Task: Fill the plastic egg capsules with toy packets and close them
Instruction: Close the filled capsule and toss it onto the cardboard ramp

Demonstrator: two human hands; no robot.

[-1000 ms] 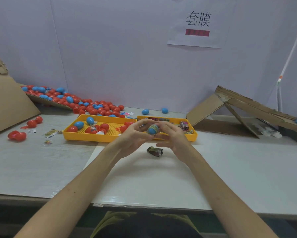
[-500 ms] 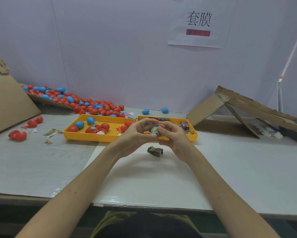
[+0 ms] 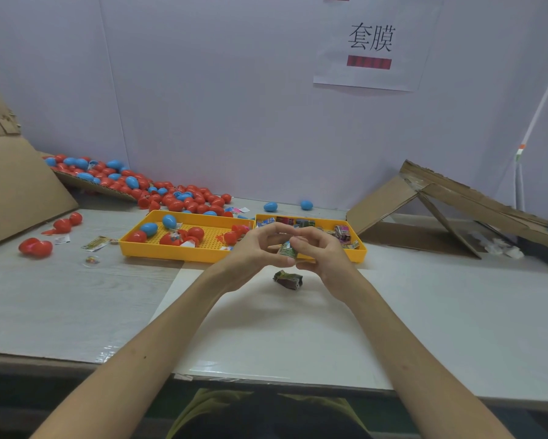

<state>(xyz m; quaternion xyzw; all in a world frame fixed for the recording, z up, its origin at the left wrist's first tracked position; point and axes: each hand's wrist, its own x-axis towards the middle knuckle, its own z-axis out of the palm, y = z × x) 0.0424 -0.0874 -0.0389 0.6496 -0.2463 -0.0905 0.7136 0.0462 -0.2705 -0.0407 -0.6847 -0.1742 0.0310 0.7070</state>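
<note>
My left hand (image 3: 256,252) and my right hand (image 3: 321,255) meet above the table in front of the yellow trays. Between their fingertips sits a small green toy packet (image 3: 287,249), with a sliver of a blue capsule beside it; both hands pinch this bundle. Most of the capsule is hidden by my fingers. A second crumpled green packet (image 3: 287,279) lies on the white sheet just below my hands. The left yellow tray (image 3: 158,251) holds red and blue egg capsules, and the right yellow tray (image 3: 359,248) holds several coloured toy packets.
A heap of red and blue eggs (image 3: 146,185) spills down a cardboard ramp at the back left. Two blue eggs (image 3: 270,206) lie behind the trays. Loose red egg halves (image 3: 35,247) and wrappers lie at left. A cardboard ramp (image 3: 456,204) stands at right.
A second ago a blue egg showed round between my fingers; now the green packet shows there and the blue is nearly hidden. My fingers have shifted around it while my arms stayed put.
</note>
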